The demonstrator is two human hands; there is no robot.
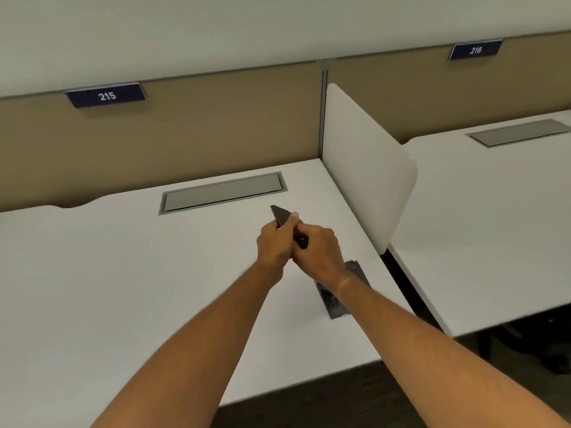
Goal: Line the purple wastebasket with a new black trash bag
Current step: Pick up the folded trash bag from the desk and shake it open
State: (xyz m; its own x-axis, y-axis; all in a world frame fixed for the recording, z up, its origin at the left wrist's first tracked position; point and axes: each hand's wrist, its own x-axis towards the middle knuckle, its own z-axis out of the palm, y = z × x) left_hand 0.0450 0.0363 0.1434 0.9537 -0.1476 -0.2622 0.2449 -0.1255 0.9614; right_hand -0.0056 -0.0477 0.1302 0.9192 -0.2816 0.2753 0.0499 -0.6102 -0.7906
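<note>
Above the white desk [123, 273], left hand [273, 247] and right hand [318, 254] together, fingers clamped on folded black trash bag [280, 215]

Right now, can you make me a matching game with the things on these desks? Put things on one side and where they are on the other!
Things:
1. folded black bag
2. flat black bag
3. sign 215
4. white divider

Places:
A. between the two desks
B. lying on the desk under the right wrist
C. on the tan wall, left
D. held in both hands, left hand, right hand

Pairs: 1-D, 2-B, 3-C, 4-A
</note>
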